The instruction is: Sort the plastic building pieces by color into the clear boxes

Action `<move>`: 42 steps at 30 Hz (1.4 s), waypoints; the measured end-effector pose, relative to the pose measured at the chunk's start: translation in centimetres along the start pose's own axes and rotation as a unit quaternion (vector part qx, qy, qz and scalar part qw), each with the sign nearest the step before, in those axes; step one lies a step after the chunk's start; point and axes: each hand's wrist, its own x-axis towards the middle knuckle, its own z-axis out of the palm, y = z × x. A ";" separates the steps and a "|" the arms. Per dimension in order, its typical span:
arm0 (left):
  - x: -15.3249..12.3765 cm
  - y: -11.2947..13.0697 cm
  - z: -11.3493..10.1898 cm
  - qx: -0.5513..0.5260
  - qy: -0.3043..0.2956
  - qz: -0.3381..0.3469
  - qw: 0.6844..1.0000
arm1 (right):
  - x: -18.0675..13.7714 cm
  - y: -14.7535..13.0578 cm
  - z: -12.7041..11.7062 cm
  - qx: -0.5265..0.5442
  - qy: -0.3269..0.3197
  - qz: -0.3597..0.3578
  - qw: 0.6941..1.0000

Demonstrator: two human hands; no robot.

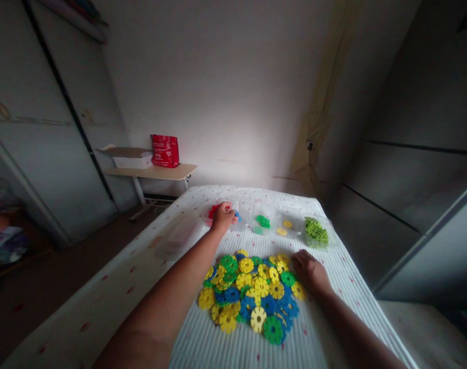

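Note:
My left hand (224,217) reaches over the clear boxes at the far side of the bed, fingers closed. Red flower-shaped discs (213,210) show beside it, and a blue piece (237,215) is at its fingertips; whether the hand grips it is unclear. My right hand (309,265) rests with curled fingers at the right edge of a pile of notched plastic discs (261,287), in yellow, blue and green. Whatever its fingers may hold is hidden. Green discs (263,221) lie in one clear box, yellow discs (287,224) in another.
A box of light-green pieces (316,229) stands at the right end of the row. An empty-looking clear container (179,237) lies on the left of the striped bedsheet (141,300). Beyond the bed, a small table (160,172) bears a red bag (165,151) and white box (132,161).

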 end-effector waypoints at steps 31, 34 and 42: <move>-11.8 -9.4 -10.5 0.374 -0.090 0.271 0.882 | 2.1 1.3 0.0 0.237 -0.060 0.074 0.967; -11.9 -9.2 -10.4 0.379 -0.089 0.277 0.878 | 1.6 1.0 -1.2 0.382 -0.074 0.117 0.914; -11.9 -9.1 -10.4 0.381 -0.085 0.293 0.873 | 1.2 -1.4 -1.1 0.242 -0.150 0.080 0.955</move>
